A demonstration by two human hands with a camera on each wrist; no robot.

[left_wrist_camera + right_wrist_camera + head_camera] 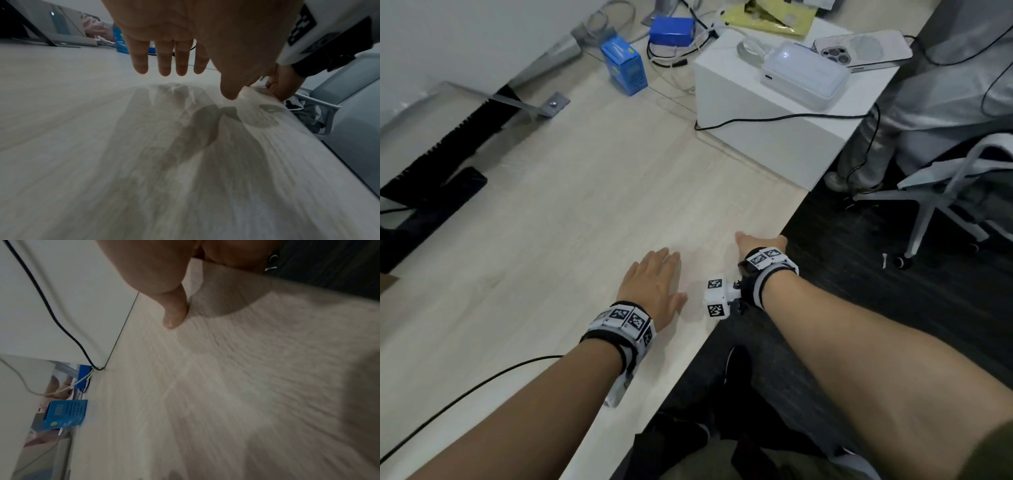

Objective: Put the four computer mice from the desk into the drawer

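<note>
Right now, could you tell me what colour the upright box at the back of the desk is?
The upright box is blue, with a small yellow mark; the head view shows it best.

On the pale wood-grain desk [571, 212]: two blue cardboard boxes [624, 67] (one upright, one lying [671, 31]), one white rectangular block [767, 130], one white power bank [804, 77], one silver smartphone [866, 48].

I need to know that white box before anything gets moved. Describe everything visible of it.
The white box is a plain, smooth, matte block with sharp edges, standing flat on the pale wood-look desk near its right edge. On top lie a white rounded device and a phone, face down. A black cable runs across its top and down its corner. Neither hand touches it.
</note>
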